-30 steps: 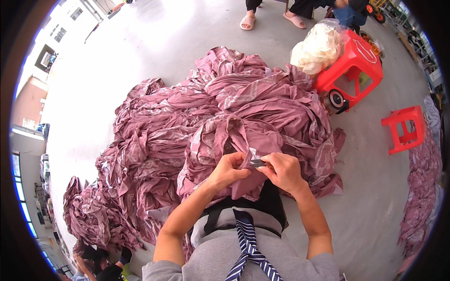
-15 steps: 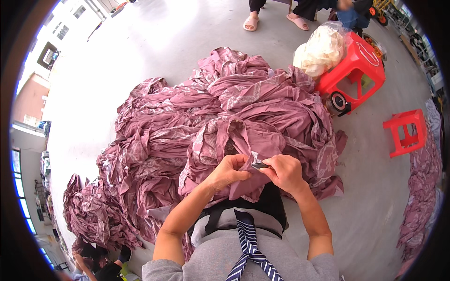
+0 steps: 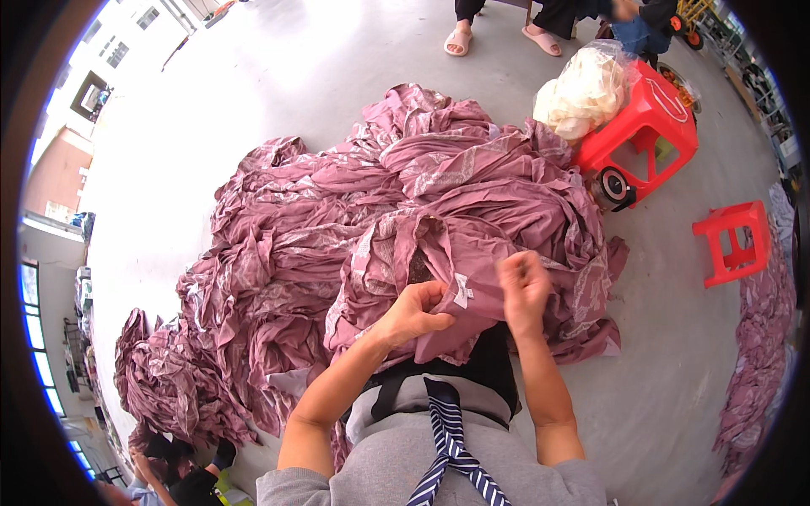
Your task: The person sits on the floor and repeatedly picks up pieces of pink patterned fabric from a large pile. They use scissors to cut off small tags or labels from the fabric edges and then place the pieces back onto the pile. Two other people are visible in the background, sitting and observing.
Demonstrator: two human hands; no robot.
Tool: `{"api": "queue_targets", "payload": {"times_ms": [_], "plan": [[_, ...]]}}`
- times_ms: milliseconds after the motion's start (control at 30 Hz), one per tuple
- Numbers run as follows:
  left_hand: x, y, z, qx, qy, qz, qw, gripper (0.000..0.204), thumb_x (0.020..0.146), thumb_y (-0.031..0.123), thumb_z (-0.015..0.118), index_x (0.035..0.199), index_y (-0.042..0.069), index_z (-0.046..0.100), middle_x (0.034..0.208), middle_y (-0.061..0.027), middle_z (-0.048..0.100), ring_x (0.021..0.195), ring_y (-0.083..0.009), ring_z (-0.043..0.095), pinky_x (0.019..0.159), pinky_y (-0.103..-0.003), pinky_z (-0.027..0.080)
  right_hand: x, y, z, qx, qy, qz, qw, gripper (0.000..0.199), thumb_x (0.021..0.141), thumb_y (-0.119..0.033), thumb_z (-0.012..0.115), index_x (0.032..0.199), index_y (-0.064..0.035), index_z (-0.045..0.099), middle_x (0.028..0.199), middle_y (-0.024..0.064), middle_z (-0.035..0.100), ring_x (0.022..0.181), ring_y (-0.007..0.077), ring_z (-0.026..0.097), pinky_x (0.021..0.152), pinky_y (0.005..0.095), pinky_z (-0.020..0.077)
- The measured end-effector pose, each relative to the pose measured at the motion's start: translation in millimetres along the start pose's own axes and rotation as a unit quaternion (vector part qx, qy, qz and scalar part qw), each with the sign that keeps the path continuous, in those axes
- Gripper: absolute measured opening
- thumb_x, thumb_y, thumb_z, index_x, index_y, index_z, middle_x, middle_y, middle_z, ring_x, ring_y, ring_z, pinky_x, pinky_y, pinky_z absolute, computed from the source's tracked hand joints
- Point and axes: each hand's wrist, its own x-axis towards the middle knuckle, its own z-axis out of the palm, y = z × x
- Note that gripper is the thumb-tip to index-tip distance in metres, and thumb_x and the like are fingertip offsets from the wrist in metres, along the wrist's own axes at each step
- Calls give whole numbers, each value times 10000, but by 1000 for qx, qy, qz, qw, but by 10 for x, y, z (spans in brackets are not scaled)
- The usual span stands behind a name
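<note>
A large heap of mauve fabric [image 3: 312,228] with a pale printed pattern spreads before me, one part of it drawn up over my lap. My left hand [image 3: 415,314] is closed on a fold of this cloth, thumb against fingers. Just right of those fingertips, a small white label [image 3: 462,291] lies on the cloth's edge. My right hand [image 3: 524,287] is lifted a little to the right of the label, fingers curled and slightly smeared by motion. What it holds, if anything, cannot be made out.
At the far right a red plastic stool [image 3: 666,126] stands beside a clear bag of cream material [image 3: 582,93]. A second red stool [image 3: 732,243] is farther right, near more mauve cloth [image 3: 755,354]. Another person's slippered feet [image 3: 458,42] show at the top, and a person [image 3: 181,472] sits lower left.
My right hand has moved away from the label, up and to the right. The small dark tool it held there no longer shows. My left hand keeps its hold on the cloth.
</note>
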Motion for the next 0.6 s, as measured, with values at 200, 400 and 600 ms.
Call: {"api": "queue_targets", "payload": {"times_ms": [200, 400, 600], "plan": [[-28, -39, -5, -8, 9, 16, 1000, 340, 755, -34, 634, 1081, -3, 539, 970, -4, 616, 869, -66, 573, 788, -221, 463, -88, -162, -81, -99, -127, -15, 987, 118, 811, -77, 707, 840, -41, 598, 684, -50, 554, 574, 0, 436, 495, 174, 342], [-48, -38, -24, 11, 0, 6, 1000, 350, 750, -27, 618, 1089, -7, 532, 964, -18, 618, 872, -78, 577, 774, -226, 468, -137, -97, 121, -269, -182, -219, 920, 190, 719, -11, 724, 853, -43, 594, 694, 32, 604, 534, 93, 538, 492, 228, 422], [-74, -31, -4, -1, 16, 25, 1000, 336, 778, 18, 631, 1097, -10, 530, 974, -26, 621, 865, -88, 586, 798, -240, 473, -14, -50, -80, -30, 19, -32, 999, 91, 879, -50, 623, 811, -37, 565, 643, -3, 551, 540, 38, 465, 487, 191, 361]]}}
